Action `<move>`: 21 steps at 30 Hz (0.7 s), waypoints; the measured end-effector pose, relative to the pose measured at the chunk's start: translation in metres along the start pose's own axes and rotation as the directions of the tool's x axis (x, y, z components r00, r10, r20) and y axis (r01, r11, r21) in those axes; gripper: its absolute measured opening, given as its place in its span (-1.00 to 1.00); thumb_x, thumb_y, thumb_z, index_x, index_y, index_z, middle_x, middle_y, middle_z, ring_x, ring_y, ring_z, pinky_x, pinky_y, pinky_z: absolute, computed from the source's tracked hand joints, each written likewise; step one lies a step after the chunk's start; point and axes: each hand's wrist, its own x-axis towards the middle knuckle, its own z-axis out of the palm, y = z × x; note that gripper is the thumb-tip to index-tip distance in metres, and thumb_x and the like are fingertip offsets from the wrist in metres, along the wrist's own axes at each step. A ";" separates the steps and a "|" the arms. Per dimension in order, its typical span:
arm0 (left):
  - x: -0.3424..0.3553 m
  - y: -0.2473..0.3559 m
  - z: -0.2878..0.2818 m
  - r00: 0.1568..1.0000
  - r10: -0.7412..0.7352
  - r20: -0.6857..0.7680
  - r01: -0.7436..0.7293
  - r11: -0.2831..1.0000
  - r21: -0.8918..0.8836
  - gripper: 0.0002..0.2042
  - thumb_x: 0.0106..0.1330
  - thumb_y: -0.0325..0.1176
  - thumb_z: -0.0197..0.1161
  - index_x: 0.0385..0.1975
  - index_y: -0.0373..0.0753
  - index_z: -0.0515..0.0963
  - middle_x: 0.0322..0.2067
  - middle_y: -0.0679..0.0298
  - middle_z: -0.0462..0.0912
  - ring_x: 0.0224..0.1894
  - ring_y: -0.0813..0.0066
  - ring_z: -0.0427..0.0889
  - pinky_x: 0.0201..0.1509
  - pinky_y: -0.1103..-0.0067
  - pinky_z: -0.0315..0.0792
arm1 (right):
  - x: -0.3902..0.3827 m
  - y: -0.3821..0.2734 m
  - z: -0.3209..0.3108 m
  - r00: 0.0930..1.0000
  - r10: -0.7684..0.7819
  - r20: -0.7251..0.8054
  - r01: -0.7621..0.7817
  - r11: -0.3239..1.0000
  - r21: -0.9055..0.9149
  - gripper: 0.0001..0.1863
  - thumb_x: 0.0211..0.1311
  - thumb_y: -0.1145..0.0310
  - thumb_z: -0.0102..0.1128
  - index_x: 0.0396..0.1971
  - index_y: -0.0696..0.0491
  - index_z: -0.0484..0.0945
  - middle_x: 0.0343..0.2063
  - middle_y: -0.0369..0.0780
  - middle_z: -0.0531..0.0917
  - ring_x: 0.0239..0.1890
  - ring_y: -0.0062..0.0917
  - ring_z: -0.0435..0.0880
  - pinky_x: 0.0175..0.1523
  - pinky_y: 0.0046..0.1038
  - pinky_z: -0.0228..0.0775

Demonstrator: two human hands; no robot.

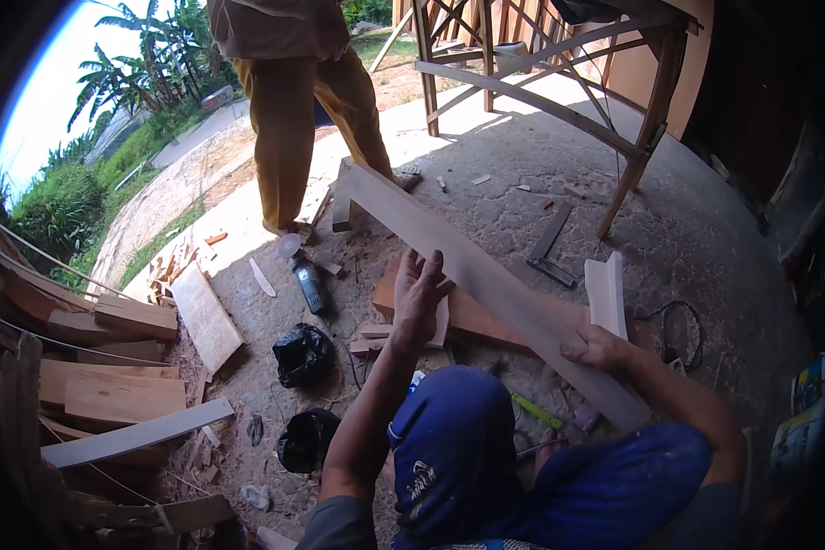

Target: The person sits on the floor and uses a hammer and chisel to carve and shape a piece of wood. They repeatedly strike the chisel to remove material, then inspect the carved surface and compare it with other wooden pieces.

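Observation:
A long pale plank runs slantwise over the concrete floor, from near a standing person's feet down to my right side. My left hand lies flat with fingers spread against the plank's near edge, holding nothing. My right hand grips the plank's lower part, fingers curled over its edge. A reddish board lies under the plank. Blue cloth fills the space between my forearms.
A person in mustard trousers stands at the plank's far end. An angle grinder, two black bags, offcuts and a stack of boards lie left. A wooden frame stands behind; a curved wood piece and a cable lie right.

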 end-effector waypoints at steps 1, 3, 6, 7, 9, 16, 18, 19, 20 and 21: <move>0.002 0.004 0.007 1.000 0.022 0.008 -0.022 1.000 -0.018 -0.46 0.45 -0.27 0.25 0.33 -0.31 0.23 0.16 0.06 0.51 0.18 0.25 0.57 0.11 0.34 0.61 | -0.003 0.004 -0.001 0.992 0.113 0.051 -0.117 0.989 0.086 -0.25 0.37 -0.13 0.12 0.25 0.24 0.36 -0.13 -0.04 0.68 -0.19 -0.31 0.76 -0.07 -0.33 0.62; 0.003 0.011 0.000 0.998 0.040 -0.041 -0.041 0.999 -0.023 -0.62 0.48 -0.34 0.20 0.21 -0.28 0.32 0.04 0.10 0.61 -0.03 0.29 0.71 -0.11 0.44 0.73 | 0.002 0.011 0.005 0.966 0.212 0.146 -0.239 0.949 0.203 -0.24 0.40 -0.22 0.02 0.20 0.23 0.40 -0.20 -0.03 0.71 -0.29 -0.35 0.77 -0.16 -0.35 0.64; -0.006 0.017 -0.005 0.996 0.072 -0.043 -0.072 0.997 -0.001 -0.67 0.47 -0.18 0.23 0.10 -0.18 0.42 -0.08 0.19 0.63 -0.17 0.42 0.72 -0.17 0.46 0.68 | 0.004 0.013 0.007 0.954 0.237 0.184 -0.285 0.908 0.306 -0.19 0.41 -0.31 -0.09 0.15 0.23 0.42 -0.27 -0.02 0.73 -0.43 -0.38 0.77 -0.31 -0.39 0.65; -0.004 0.016 -0.007 0.997 0.044 -0.056 -0.045 0.999 -0.014 -0.67 0.48 -0.16 0.21 0.10 -0.18 0.42 -0.09 0.19 0.64 -0.19 0.42 0.72 -0.18 0.47 0.68 | 0.004 0.013 0.006 0.948 0.257 0.190 -0.309 0.887 0.342 -0.19 0.41 -0.32 -0.10 0.15 0.24 0.42 -0.26 -0.01 0.73 -0.42 -0.37 0.77 -0.30 -0.39 0.65; -0.001 0.017 -0.016 0.996 -0.015 -0.087 0.013 1.000 -0.019 -0.67 0.50 -0.13 0.18 0.10 -0.17 0.43 -0.10 0.20 0.64 -0.23 0.41 0.73 -0.21 0.48 0.69 | 0.006 0.017 0.007 0.942 0.258 0.213 -0.324 0.865 0.383 -0.19 0.42 -0.32 -0.12 0.13 0.24 0.44 -0.26 -0.01 0.73 -0.40 -0.37 0.77 -0.28 -0.39 0.65; 0.010 -0.002 -0.042 0.995 -0.095 -0.030 0.090 0.987 -0.132 -0.57 0.53 0.00 0.08 0.17 -0.20 0.40 -0.02 0.18 0.62 -0.15 0.33 0.72 -0.18 0.46 0.67 | 0.011 0.028 0.008 0.983 0.175 -0.061 -0.184 0.963 -0.199 -0.19 0.39 -0.31 -0.04 0.17 0.21 0.48 -0.12 -0.04 0.71 -0.12 -0.39 0.71 0.04 -0.38 0.52; 0.008 -0.003 -0.042 0.995 -0.092 -0.032 0.087 0.988 -0.127 -0.54 0.53 0.03 0.06 0.18 -0.22 0.40 0.04 0.13 0.60 -0.06 0.28 0.70 -0.07 0.39 0.65 | 0.014 0.027 0.007 0.991 0.080 -0.111 -0.114 0.930 -0.349 -0.21 0.38 -0.29 0.00 0.20 0.19 0.47 -0.05 -0.01 0.69 -0.02 -0.31 0.68 0.13 -0.34 0.46; 0.009 -0.004 -0.042 0.996 -0.087 -0.019 0.084 0.987 -0.139 -0.52 0.53 0.05 0.05 0.18 -0.23 0.39 0.05 0.11 0.59 -0.02 0.26 0.68 0.00 0.36 0.62 | 0.014 0.025 0.007 0.992 0.010 -0.123 -0.060 0.913 -0.403 -0.22 0.38 -0.28 0.01 0.21 0.18 0.46 -0.02 0.01 0.67 0.02 -0.25 0.66 0.17 -0.32 0.43; 0.006 0.000 -0.042 0.996 -0.086 -0.012 0.083 0.986 -0.146 -0.51 0.53 0.06 0.03 0.18 -0.25 0.39 0.07 0.09 0.59 0.03 0.24 0.66 0.06 0.32 0.59 | 0.014 0.025 0.008 0.990 -0.058 -0.126 -0.005 0.892 -0.452 -0.22 0.37 -0.26 0.03 0.22 0.17 0.45 0.02 0.03 0.66 0.06 -0.20 0.65 0.20 -0.29 0.41; 0.005 0.001 -0.042 0.996 -0.085 -0.003 0.084 0.984 -0.155 -0.49 0.53 0.08 0.02 0.18 -0.26 0.39 0.08 0.07 0.58 0.07 0.22 0.64 0.12 0.29 0.57 | 0.015 0.024 0.009 0.989 -0.062 -0.133 -0.006 0.889 -0.459 -0.23 0.37 -0.26 0.04 0.22 0.17 0.45 0.03 0.04 0.65 0.08 -0.17 0.64 0.21 -0.28 0.40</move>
